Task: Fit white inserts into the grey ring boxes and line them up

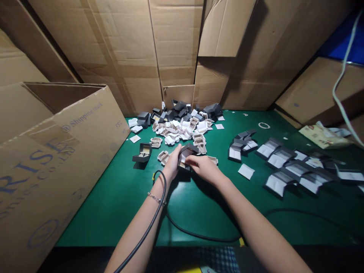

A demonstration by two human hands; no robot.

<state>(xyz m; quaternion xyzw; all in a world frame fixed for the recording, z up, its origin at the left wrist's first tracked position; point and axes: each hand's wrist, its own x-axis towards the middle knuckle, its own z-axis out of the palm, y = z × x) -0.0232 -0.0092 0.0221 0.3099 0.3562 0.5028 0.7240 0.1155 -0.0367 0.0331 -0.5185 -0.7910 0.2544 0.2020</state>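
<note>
Over the green table I hold a small black hinged box (190,148) with its lid raised; white lining shows inside. My left hand (173,161) is closed round the box's left side. At the box's opening are the bent fingers of my right hand (200,163), pressed together; whatever they pinch is hidden. Just left of my hands stands another open black box (142,152) with a pale insert. Loose grey-white inserts (163,157) lie close by, and behind them is a heap of crumpled white and grey pieces (178,131).
Black boxes (180,108) pile up against the cardboard at the back. Several open boxes with white linings (280,159) lie on the right. A large carton (93,129) stands on the left. A black cable (155,212) runs by my left wrist and across the table (204,223).
</note>
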